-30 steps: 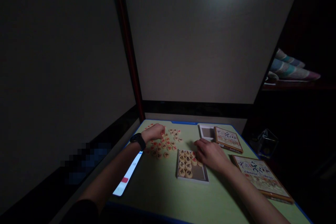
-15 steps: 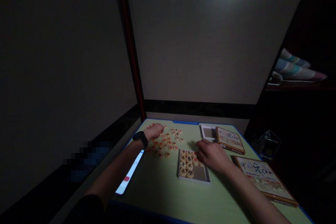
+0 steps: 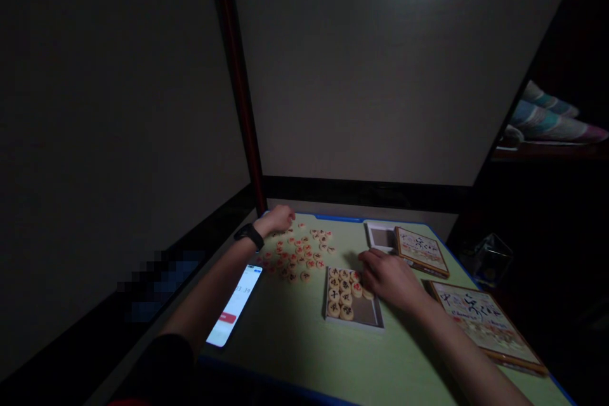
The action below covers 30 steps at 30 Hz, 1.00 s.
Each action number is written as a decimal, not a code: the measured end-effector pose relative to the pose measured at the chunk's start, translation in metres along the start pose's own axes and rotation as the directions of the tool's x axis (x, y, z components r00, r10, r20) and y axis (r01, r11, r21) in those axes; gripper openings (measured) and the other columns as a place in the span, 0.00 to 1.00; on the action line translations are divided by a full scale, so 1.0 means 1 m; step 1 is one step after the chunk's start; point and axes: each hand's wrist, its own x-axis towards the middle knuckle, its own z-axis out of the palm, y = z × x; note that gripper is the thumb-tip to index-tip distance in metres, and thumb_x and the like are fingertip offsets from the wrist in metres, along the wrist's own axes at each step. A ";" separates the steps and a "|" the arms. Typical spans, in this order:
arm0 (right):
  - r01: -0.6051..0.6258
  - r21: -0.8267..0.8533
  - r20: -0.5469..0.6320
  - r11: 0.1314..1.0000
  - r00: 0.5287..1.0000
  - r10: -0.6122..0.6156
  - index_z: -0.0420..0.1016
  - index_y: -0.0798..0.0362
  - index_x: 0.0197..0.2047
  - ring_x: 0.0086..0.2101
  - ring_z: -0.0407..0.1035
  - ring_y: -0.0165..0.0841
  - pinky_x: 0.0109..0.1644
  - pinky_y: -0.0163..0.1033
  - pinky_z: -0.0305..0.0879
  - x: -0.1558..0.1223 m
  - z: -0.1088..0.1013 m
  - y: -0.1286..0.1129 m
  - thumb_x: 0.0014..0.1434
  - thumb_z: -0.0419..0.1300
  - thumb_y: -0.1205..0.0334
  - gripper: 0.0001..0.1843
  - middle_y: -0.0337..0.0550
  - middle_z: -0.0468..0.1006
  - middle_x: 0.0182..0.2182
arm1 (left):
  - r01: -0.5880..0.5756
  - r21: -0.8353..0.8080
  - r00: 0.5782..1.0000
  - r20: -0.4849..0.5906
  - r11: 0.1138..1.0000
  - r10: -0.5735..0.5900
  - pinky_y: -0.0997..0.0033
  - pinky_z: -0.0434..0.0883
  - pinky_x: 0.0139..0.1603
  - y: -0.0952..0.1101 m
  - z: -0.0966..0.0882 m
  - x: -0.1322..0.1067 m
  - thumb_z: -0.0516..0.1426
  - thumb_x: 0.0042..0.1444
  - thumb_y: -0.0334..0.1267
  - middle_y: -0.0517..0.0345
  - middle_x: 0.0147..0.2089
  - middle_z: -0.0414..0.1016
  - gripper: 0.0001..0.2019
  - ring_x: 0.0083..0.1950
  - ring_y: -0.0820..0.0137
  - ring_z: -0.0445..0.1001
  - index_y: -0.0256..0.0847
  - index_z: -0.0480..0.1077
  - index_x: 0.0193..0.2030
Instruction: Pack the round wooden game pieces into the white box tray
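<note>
Round pieces [image 3: 306, 276], marked in red or black, lie loose at the far left and in rows inside a tray [image 3: 365, 312].
On the green table [image 3: 285, 336], the white-rimmed tray lies flat, two columns of black-marked pieces along its left side, red-marked ones beside them, grey floor showing at near right; the hands are well apart, the left hand [image 3: 280, 218] curled at the far left corner near the loose pieces, the right hand [image 3: 390, 276] bent over the tray's far right, and whether either grips a piece I cannot tell; good handling, I judge, calls for a light fingertip pinch on a piece's edge, its character kept upward, and a flat, gentle lowering snug to its neighbours without nudging the rows.
</note>
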 end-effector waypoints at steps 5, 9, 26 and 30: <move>-0.025 0.011 0.011 1.000 1.000 0.025 0.74 0.53 0.44 0.34 0.72 0.34 0.34 0.36 0.53 0.000 -0.001 0.002 0.61 0.50 0.67 0.13 0.45 0.78 0.39 | 0.116 -0.016 0.993 -0.034 0.993 -0.117 0.73 0.69 0.52 -0.011 0.005 0.024 0.55 0.56 0.31 0.45 0.53 0.77 0.18 0.54 0.62 0.75 0.39 0.75 0.53; -0.039 0.005 0.026 0.999 0.999 0.039 0.74 0.52 0.43 0.35 0.72 0.34 0.34 0.36 0.54 0.001 0.002 0.005 0.60 0.51 0.68 0.12 0.45 0.78 0.40 | 0.145 0.000 0.989 0.014 0.989 -0.145 0.74 0.70 0.51 -0.014 0.017 0.033 0.56 0.58 0.35 0.51 0.53 0.79 0.14 0.53 0.64 0.76 0.44 0.77 0.50; -0.021 -0.009 0.022 1.000 1.000 0.022 0.74 0.53 0.42 0.34 0.72 0.34 0.33 0.36 0.52 0.002 0.005 0.004 0.60 0.52 0.68 0.11 0.45 0.78 0.39 | 0.122 0.069 0.990 -0.072 0.990 -0.118 0.66 0.70 0.52 0.005 0.022 0.033 0.55 0.59 0.32 0.38 0.51 0.77 0.13 0.54 0.57 0.75 0.36 0.75 0.49; -0.028 -0.007 0.018 1.000 0.999 0.028 0.74 0.53 0.42 0.33 0.72 0.34 0.33 0.36 0.52 0.001 0.005 0.004 0.59 0.52 0.68 0.11 0.45 0.78 0.38 | 0.036 0.047 0.998 -0.058 0.998 -0.033 0.71 0.70 0.47 0.017 0.020 0.035 0.54 0.60 0.34 0.42 0.48 0.78 0.11 0.50 0.61 0.76 0.38 0.76 0.45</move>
